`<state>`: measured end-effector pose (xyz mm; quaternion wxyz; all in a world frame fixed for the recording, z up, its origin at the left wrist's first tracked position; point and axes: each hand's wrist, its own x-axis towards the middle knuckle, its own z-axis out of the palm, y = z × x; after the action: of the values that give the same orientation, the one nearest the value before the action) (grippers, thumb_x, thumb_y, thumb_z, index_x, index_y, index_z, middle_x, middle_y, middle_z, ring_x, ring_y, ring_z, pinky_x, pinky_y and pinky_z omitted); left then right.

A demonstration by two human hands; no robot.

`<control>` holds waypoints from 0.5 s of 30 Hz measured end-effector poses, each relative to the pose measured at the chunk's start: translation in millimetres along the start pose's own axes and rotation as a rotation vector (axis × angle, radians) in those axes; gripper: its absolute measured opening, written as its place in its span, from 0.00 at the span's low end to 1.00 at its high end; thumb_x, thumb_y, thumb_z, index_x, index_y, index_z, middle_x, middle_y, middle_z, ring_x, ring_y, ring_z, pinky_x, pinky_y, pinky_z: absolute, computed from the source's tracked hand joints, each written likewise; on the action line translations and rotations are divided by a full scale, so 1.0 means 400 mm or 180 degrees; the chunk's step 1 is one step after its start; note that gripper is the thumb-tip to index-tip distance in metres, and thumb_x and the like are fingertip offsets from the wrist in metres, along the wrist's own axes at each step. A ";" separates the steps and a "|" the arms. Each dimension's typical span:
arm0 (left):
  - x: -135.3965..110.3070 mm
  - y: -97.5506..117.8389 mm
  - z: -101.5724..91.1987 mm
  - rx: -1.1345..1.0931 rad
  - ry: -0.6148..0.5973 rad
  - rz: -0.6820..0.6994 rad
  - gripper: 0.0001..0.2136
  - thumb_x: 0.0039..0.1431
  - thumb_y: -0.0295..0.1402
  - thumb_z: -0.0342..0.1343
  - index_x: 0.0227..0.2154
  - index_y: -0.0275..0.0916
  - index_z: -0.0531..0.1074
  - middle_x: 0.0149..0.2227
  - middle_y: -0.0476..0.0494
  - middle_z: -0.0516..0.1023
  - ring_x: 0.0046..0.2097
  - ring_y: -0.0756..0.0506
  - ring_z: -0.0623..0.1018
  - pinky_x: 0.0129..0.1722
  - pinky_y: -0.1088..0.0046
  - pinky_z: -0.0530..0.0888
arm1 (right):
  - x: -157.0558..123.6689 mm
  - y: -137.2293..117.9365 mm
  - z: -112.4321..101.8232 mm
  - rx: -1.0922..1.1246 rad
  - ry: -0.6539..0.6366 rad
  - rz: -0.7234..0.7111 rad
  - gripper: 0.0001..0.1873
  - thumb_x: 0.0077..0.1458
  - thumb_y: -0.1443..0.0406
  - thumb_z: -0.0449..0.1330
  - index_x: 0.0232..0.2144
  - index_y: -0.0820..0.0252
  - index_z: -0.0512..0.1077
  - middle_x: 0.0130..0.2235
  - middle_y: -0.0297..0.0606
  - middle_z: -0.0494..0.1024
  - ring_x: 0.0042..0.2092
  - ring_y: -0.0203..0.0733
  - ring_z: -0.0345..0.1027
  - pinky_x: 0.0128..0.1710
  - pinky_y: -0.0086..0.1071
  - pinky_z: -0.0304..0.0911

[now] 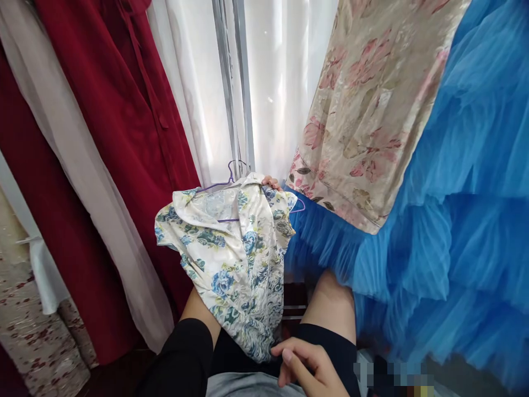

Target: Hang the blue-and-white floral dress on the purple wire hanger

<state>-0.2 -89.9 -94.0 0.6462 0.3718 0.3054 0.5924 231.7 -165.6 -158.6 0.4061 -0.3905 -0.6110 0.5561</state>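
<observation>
A short-sleeved blouse [231, 248], white with blue and green flowers, lies spread in front of me, slanting from upper left to my lap. A thin purple hanger [298, 205] sits inside its shoulders, its hook rising behind the collar. My left hand [271, 182] grips the blouse near the collar from behind; just the fingertips show, and the forearm passes underneath the cloth. By the lower hem is my right hand [308, 364], loosely bent. Its index fingertip meets the cloth's edge, with no clear grip visible.
Dark red garments [124, 138] and a sheer pale one hang at left. Metal posts [231, 82] stand ahead before white cloth [281, 82]. On the right hang a beige floral garment [363, 121] and blue ruffled tulle [475, 165]. My bare knees flank the blouse.
</observation>
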 end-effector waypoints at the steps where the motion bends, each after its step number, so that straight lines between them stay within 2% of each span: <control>1: -0.001 -0.001 0.002 -0.0070 0.0106 0.0076 0.33 0.54 0.60 0.51 0.64 0.64 0.65 0.62 0.53 0.74 0.68 0.31 0.65 0.64 0.47 0.70 | 0.001 0.003 0.004 -0.0029 0.0012 -0.0001 0.30 0.65 0.44 0.53 0.44 0.62 0.81 0.28 0.43 0.82 0.33 0.47 0.76 0.37 0.35 0.66; 3: -0.008 0.001 0.009 -0.0225 0.0307 0.0217 0.32 0.57 0.58 0.51 0.65 0.62 0.64 0.62 0.52 0.74 0.68 0.32 0.65 0.65 0.46 0.69 | 0.001 0.005 0.010 -0.0107 0.0003 -0.0012 0.29 0.66 0.44 0.53 0.44 0.61 0.81 0.29 0.42 0.82 0.34 0.48 0.76 0.38 0.36 0.67; 10: -0.029 0.010 0.044 -0.0264 0.0324 0.0250 0.28 0.64 0.52 0.50 0.65 0.56 0.64 0.59 0.47 0.77 0.66 0.34 0.68 0.64 0.48 0.69 | 0.004 -0.024 0.026 -0.0447 -0.0174 0.0063 0.29 0.68 0.46 0.51 0.44 0.62 0.81 0.29 0.41 0.82 0.36 0.47 0.74 0.38 0.35 0.64; 15: -0.064 -0.047 0.006 -0.0248 0.0224 0.0067 0.24 0.63 0.54 0.53 0.58 0.55 0.72 0.54 0.42 0.79 0.60 0.34 0.75 0.54 0.51 0.76 | 0.006 -0.035 0.035 -0.0419 -0.0214 -0.0017 0.28 0.68 0.47 0.51 0.44 0.62 0.81 0.30 0.41 0.81 0.36 0.46 0.74 0.39 0.35 0.65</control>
<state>9.1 -116.1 -109.5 0.6428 0.3286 0.3007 0.6232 217.3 -169.4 -145.3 0.3602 -0.3958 -0.6607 0.5264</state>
